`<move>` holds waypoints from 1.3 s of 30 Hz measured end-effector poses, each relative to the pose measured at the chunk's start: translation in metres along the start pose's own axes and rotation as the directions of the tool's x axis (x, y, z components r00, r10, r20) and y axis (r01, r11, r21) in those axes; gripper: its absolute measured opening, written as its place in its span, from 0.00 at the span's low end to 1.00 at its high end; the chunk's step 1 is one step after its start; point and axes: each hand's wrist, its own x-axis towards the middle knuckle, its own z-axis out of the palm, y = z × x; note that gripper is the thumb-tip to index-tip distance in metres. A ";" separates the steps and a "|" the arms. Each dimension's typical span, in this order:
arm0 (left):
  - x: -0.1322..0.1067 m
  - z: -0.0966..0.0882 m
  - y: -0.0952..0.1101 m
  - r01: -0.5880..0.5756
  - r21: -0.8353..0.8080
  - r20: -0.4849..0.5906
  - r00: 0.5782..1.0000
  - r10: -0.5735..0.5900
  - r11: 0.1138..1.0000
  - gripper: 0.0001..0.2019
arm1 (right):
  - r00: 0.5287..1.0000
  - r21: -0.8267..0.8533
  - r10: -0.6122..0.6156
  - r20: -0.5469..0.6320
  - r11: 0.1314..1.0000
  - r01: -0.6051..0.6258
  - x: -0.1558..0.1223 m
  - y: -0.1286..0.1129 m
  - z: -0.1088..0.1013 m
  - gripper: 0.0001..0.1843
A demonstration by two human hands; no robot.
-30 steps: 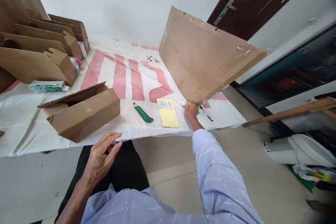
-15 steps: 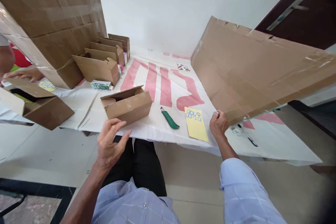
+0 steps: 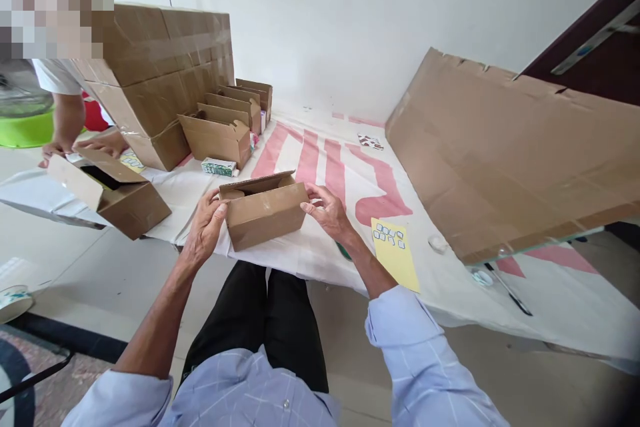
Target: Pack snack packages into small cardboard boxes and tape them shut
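Note:
A small cardboard box [image 3: 267, 217] with its top open stands at the table's front edge, between my hands. My left hand [image 3: 205, 223] grips its left end, thumb on the near side. At the right end, my right hand [image 3: 327, 210] holds the box's corner with thumb and fingers. Behind my right wrist, most of the green utility knife [image 3: 344, 250] is hidden. A yellow sheet [image 3: 395, 253] with drawn outlined shapes lies right of my right forearm.
Several open boxes [image 3: 217, 140] stand in a row beside a large taped carton [image 3: 170, 80]. A small green-white carton [image 3: 220, 167] lies before them. At left, a co-worker's hands [image 3: 103, 145] are behind another open box [image 3: 133, 207]. A large cardboard panel [image 3: 515, 160] leans at right; a black pen [image 3: 510, 290] lies near it.
My right hand has left the spot by the yellow sheet and moved left to the box's right end. My left hand has closed on the left end. The view has shifted left.

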 end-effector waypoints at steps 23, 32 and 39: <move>0.038 -0.017 0.023 -0.156 0.117 0.422 0.902 0.094 0.981 0.40 | 0.843 -0.276 -0.318 0.433 0.844 0.460 -0.060 -0.079 0.005 0.14; 0.024 -0.013 0.029 -0.217 0.149 0.353 0.923 0.154 0.965 0.30 | 0.865 -0.730 -0.144 0.481 0.481 0.486 -0.044 -0.098 0.010 0.10; 0.020 -0.015 0.029 -0.057 0.072 0.337 0.941 0.030 0.996 0.35 | 0.867 -0.835 -0.002 0.497 0.270 0.480 -0.025 -0.113 0.019 0.09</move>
